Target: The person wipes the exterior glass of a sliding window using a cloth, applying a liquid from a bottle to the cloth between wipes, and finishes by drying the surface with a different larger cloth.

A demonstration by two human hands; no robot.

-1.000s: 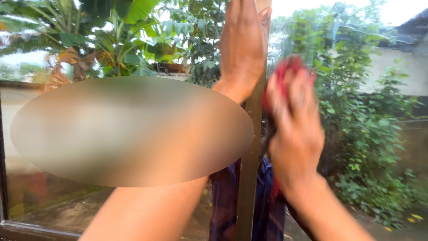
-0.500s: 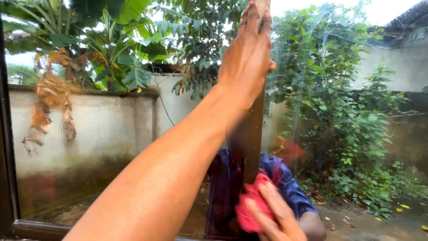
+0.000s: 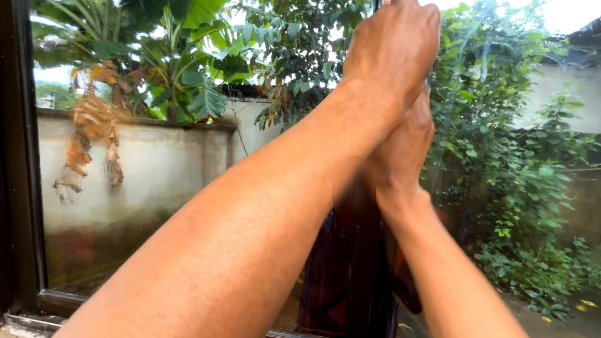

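- At the upper end of the dark centre bar [image 3: 350, 250] of the window, the left hand [image 3: 394, 50] is curled into a fist around the bar's top, knuckles toward the camera.
- Just behind and below the left hand, the right hand [image 3: 404, 147] presses against the glass pane [image 3: 501, 156] right of the bar; its fingers are hidden by the left forearm, so whether it is spread or pinching anything cannot be told.
- No cloth shows in this view.
- Left of the bar, a second pane [image 3: 138, 175] shows a stained wall [image 3: 131, 169], broad green leaves and a hanging brown frond; right of the bar, dense shrubs.
- Far left of the bar, the dark outer frame [image 3: 22, 156] meets the sill.
- Risk, as judged: the forearms are crossed close together at the bar, so one may block the other's travel; hard pressure on the pane could strain the glass; a grip slipping off the bar could upset the person's balance.
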